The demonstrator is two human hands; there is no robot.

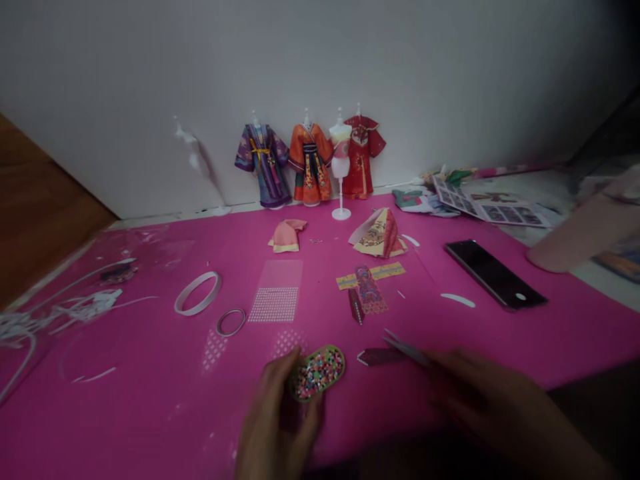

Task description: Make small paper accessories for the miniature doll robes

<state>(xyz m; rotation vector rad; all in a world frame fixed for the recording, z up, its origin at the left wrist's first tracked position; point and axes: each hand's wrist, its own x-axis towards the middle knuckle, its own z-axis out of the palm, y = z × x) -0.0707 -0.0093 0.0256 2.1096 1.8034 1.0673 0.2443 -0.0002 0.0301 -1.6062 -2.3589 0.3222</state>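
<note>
My left hand (280, 413) grips a small oval container of multicoloured beads (318, 373) by its left end, thumb and fingers around the rim. In my right hand (480, 393), somewhat blurred, is a pair of tweezers (407, 348), its tips pointing left and a little apart. Just under the tweezers lies a dark pointed strip (379, 357) with pale dots along its left tip. Farther back are a similar dotted dark strip (355, 306), a patterned purple-red piece (371, 290) and a yellow band (395, 270). A sheet of pearl-like dots (273, 305) rests left of these.
Doll dresses on stands line the wall, among them a purple robe (263, 163). A bare white mannequin (195, 160) leans at left. Two tape rolls, one white (197, 293), and tangled white cord (90, 307) lie left. A phone (495, 275) and pink cylinder (580, 227) are right.
</note>
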